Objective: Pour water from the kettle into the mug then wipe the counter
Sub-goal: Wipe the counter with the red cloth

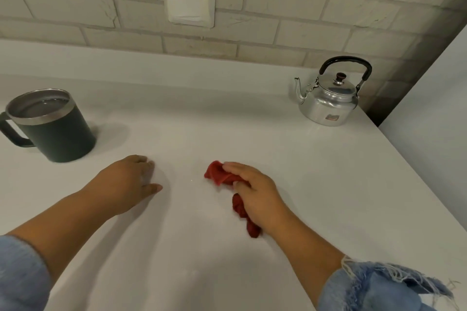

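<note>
Tabletop (227, 121): white, smooth, slight sheen, looks like laminate or solid surface. Kettle (328, 101): polished metal, bright and reflective, with a black matt-looking handle and a dark lid knob. Mug (54, 131): dark matt body and handle, brushed bare metal rim and inside. Cloth (222, 175) in right hand (255, 189): red, soft woven fabric, crumpled. Wall (303, 20): off-white brick, rough, matt, cracked in places. Sleeves (379, 288): light blue denim, frayed edge on the right one.

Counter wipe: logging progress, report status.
Right hand grips red cloth on counter. Left hand flat, empty. Mug filled; kettle parked. Path clear.
</note>
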`<state>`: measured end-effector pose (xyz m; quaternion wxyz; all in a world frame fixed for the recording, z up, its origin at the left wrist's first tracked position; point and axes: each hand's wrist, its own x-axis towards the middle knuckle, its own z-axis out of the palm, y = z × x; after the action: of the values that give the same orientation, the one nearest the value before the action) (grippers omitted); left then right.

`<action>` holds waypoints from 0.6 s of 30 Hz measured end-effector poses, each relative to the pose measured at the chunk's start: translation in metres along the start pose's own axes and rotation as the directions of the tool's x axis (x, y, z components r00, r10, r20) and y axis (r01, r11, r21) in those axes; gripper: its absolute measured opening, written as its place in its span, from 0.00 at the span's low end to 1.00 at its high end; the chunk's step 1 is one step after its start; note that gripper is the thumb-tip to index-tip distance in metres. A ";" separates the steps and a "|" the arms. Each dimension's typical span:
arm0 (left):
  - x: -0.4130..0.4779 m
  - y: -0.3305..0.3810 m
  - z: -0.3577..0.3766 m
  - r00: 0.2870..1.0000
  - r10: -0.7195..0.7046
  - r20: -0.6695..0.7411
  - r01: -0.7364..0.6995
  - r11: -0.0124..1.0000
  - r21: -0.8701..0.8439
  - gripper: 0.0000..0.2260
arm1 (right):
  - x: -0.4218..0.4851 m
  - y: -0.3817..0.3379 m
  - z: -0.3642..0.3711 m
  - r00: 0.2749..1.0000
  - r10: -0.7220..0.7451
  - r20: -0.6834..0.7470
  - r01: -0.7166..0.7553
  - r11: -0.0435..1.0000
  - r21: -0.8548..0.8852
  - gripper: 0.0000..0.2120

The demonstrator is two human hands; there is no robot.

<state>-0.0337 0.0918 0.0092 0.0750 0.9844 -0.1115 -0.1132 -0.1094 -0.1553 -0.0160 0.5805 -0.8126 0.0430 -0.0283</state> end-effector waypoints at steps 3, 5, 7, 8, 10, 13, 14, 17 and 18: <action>-0.001 -0.001 0.000 1.000 0.015 -0.003 -0.015 1.000 0.010 0.30 | 0.003 -0.005 -0.042 0.972 0.077 -0.224 -0.054 0.993 0.105 0.21; -0.002 -0.002 0.001 1.000 0.016 -0.004 -0.016 1.000 -0.002 0.30 | -0.001 0.001 -0.076 0.935 0.085 -0.343 -0.100 0.995 -0.025 0.21; -0.003 -0.001 0.001 1.000 0.019 0.002 -0.019 1.000 0.002 0.30 | -0.011 0.015 -0.101 0.925 0.114 -0.363 -0.219 0.940 -0.262 0.21; -0.003 -0.001 0.002 1.000 0.021 0.006 -0.021 1.000 0.010 0.30 | -0.017 0.022 -0.104 0.934 0.115 -0.339 -0.253 0.883 -0.395 0.22; -0.002 -0.001 0.002 1.000 0.019 0.013 -0.019 1.000 0.019 0.30 | -0.028 0.034 -0.092 0.957 0.045 -0.288 -0.211 0.788 -0.578 0.23; -0.002 0.000 0.003 1.000 0.017 0.014 -0.018 0.999 0.031 0.30 | -0.041 0.036 -0.050 0.965 -0.066 -0.253 -0.116 0.758 -0.642 0.24; -0.002 0.000 0.003 1.000 0.017 0.015 -0.017 0.999 0.034 0.30 | -0.045 0.034 -0.034 0.967 -0.093 -0.236 -0.085 0.757 -0.647 0.24; -0.003 0.001 0.003 1.000 0.015 0.026 -0.016 0.999 0.042 0.30 | -0.053 0.023 0.012 0.972 -0.162 -0.171 0.016 0.770 -0.638 0.24; -0.004 0.001 0.004 0.999 0.017 0.028 -0.018 0.999 0.047 0.30 | -0.055 0.019 0.026 0.974 -0.174 -0.148 0.045 0.781 -0.623 0.24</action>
<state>-0.0382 0.0911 0.0066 0.0511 0.9833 -0.1236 -0.1236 -0.1623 -0.1317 -0.0420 0.2742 -0.9514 0.0597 -0.1269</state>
